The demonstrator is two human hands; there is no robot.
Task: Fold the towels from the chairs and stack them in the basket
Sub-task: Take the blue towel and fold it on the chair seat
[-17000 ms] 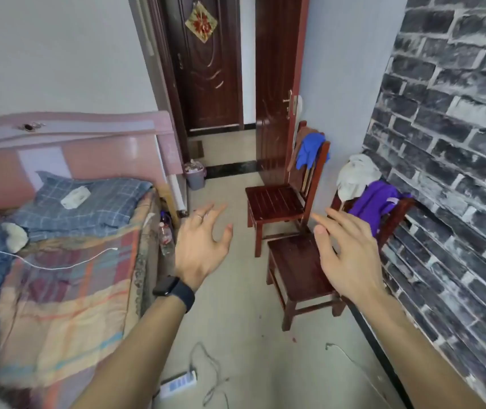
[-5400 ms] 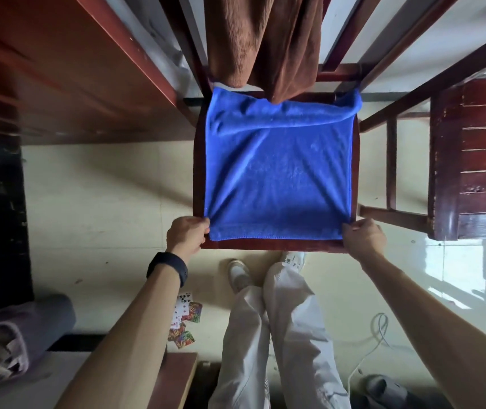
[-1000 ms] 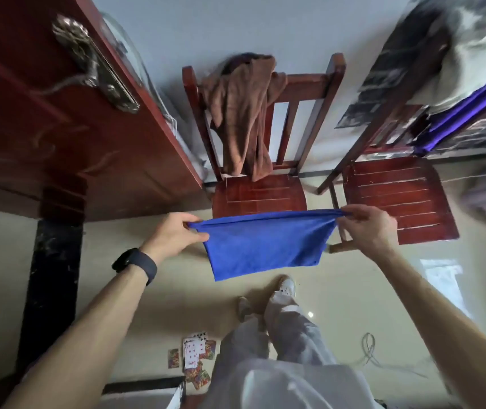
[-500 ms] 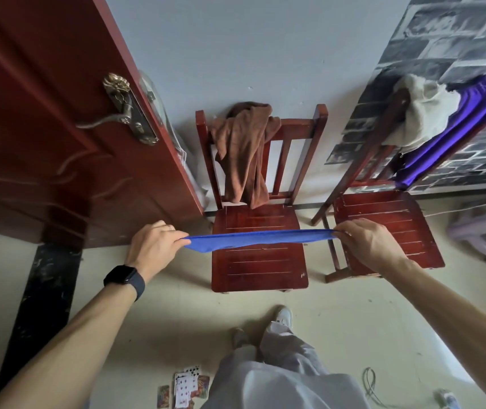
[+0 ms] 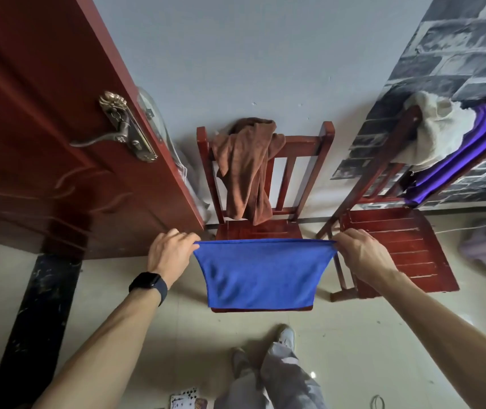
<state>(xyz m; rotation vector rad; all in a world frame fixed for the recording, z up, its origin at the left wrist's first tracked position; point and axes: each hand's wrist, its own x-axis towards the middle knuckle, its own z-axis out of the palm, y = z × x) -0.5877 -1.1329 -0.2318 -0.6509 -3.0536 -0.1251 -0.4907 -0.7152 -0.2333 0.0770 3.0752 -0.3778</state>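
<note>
The blue towel is hanging, seemingly doubled, in front of the middle chair, its top edge stretching taut between both hands. The left hand is pinching one top corner with curled fingers, and the right hand is pinching the other likewise. Folding of this towel looks to be midway. The next move is probably calling for bringing the corners together with the edges aligned. A brown towel is draping over the chair back, while a white towel and a purple towel are waiting on the right-hand chair. No basket is showing
</note>
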